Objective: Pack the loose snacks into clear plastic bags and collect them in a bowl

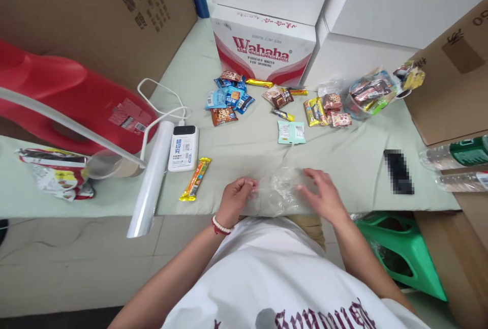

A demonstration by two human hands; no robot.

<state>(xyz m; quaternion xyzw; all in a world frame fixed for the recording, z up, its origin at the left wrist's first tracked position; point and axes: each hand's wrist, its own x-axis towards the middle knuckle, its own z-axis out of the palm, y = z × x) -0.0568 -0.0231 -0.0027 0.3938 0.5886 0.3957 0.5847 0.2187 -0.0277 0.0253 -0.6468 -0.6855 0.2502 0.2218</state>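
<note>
In the head view, both hands sit low in the centre of the frame, on a clear plastic bag [280,191] that lies crumpled on the pale green cloth [343,161] at the near edge of the surface. The left hand [234,201], with a beaded bracelet [220,226] at its wrist, is curled narrow, its fingertips pinching the left edge of the bag. The right hand [324,197] lies flatter and wider, fingers spread over the bag's right side and pressing on it.

Just left of the left hand, a long orange and yellow snack bar [195,179] lies apart on the cloth. Further left stand a white power bank [183,147] with a white cable [160,100] and a glossy white roll [150,179] that reaches past the cloth's near edge.

In the upper centre, a loose scatter of small snack packets [229,100] lies in front of a red and white Wahaha box [263,47]; a pale green packet [292,132] sits nearest the hands among them. At upper right, a clear bag of sweets [368,95] rests beside a brown carton [453,80]. A big red plastic jug [68,100] fills the left of the frame, and a green stool [407,252] shows at lower right, beside the person's right forearm. Two plastic bottles [457,158] lie at the right edge.
</note>
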